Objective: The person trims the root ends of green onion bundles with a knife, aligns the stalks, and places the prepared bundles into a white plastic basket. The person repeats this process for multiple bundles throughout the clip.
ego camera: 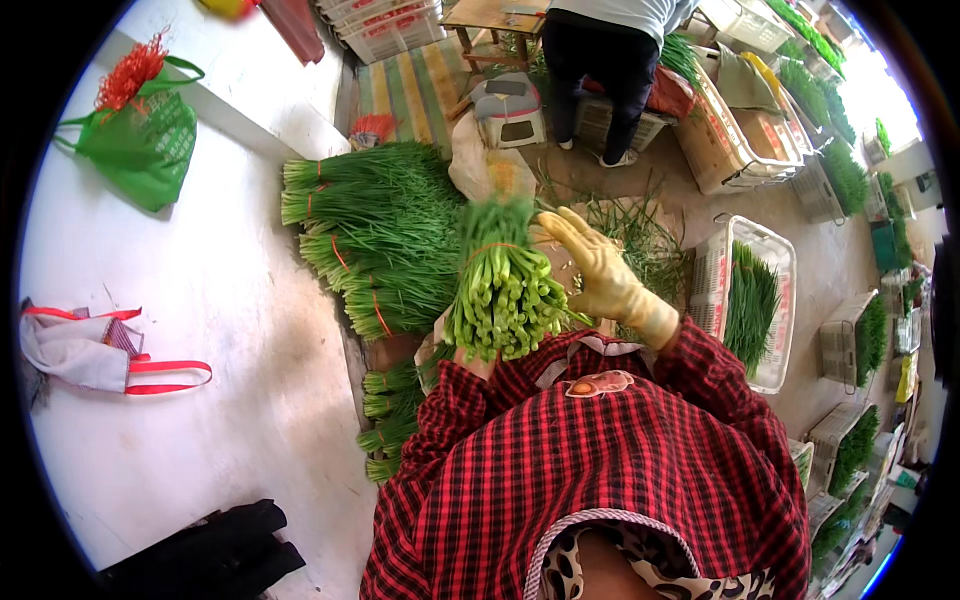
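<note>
A thick bunch of garlic chives (506,296) is raised before my chest, its pale cut ends facing up toward me and an orange-red band around it. Only a sliver of my left hand (478,363) shows below the cut ends; the bunch hides the rest as the hand supports it. My right hand (600,274), in a yellowish rubber glove, is beside the bunch on the right with nothing in it. Its fingers are extended, the thumb close to the stalk ends. The leafy far end of the bunch is blurred.
Banded chive bundles (382,232) are piled at left, along a white ledge (300,405). A green bag (142,154) and a pale cloth bag (82,349) lie on the ledge. Right, a white plastic crate (780,300) holds chives. Ahead, another person (611,82) bends over; loose leaves (637,232) litter the floor.
</note>
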Demonstrator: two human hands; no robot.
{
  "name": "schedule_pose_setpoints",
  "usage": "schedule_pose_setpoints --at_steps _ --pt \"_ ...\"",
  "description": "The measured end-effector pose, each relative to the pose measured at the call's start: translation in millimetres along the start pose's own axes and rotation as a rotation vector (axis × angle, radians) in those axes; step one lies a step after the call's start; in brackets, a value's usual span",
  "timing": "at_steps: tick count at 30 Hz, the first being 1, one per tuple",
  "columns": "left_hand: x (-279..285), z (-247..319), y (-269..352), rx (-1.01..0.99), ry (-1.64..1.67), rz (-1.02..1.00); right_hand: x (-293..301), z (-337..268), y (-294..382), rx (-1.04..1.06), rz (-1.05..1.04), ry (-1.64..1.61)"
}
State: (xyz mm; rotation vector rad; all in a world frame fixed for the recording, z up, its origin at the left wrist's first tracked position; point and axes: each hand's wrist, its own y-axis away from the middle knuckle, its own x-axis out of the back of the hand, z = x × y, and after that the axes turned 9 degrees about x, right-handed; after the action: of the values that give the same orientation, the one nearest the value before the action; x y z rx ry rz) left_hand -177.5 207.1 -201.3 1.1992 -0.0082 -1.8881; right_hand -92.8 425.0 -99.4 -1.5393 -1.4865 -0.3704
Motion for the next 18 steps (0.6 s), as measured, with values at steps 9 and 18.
schedule_pose_setpoints --at_steps 9,18 --pt "-27.1 -24.6 -19.3 0.182 -0.755 -0.405 -17.7 4.3 20.3 -0.192 0.390 -0.806" --pt "-113.1 45.2 27.2 -0.164 -1.091 -0.035 -4.2 15.1 51.4 -0.415 0.581 -1.237"
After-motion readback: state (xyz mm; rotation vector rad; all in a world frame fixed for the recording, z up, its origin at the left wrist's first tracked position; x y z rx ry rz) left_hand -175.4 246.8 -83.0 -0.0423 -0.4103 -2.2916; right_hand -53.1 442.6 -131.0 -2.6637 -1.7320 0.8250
